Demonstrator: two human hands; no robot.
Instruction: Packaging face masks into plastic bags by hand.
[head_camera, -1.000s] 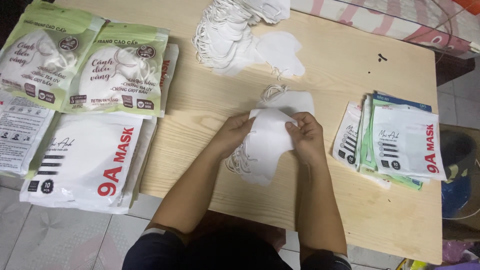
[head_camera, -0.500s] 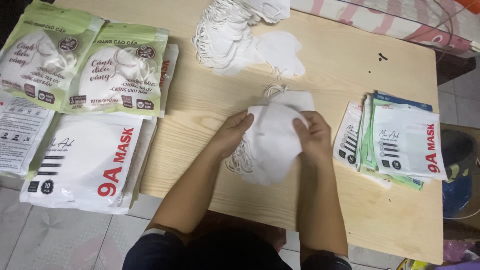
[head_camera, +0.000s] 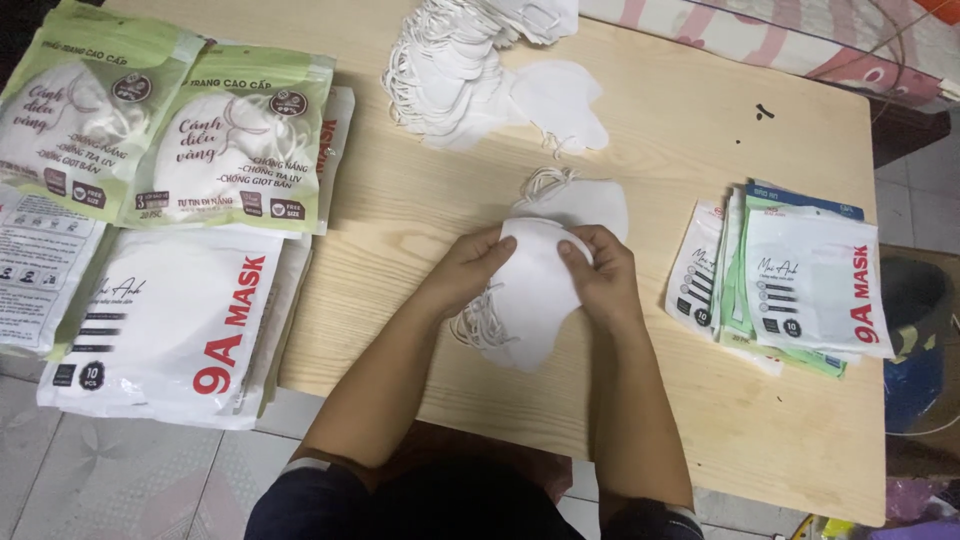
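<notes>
My left hand (head_camera: 468, 268) and my right hand (head_camera: 598, 275) both grip a small stack of white face masks (head_camera: 535, 300) held just above the wooden table (head_camera: 400, 230). The fingers pinch the stack's upper edge from either side. White ear loops hang out at the stack's lower left. Another white mask (head_camera: 580, 200) lies flat on the table right behind my hands, its ear loops bunched at its left.
A big heap of loose white masks (head_camera: 450, 70) lies at the table's far middle. Filled mask bags, green (head_camera: 235, 140) and white (head_camera: 170, 320), cover the left side. A stack of flat empty bags (head_camera: 800, 280) sits at the right. The table's right edge borders a dark bin.
My hands have shifted slightly on the mask stack, squaring it up; the stack sits a little lower and more upright between them than a second ago.
</notes>
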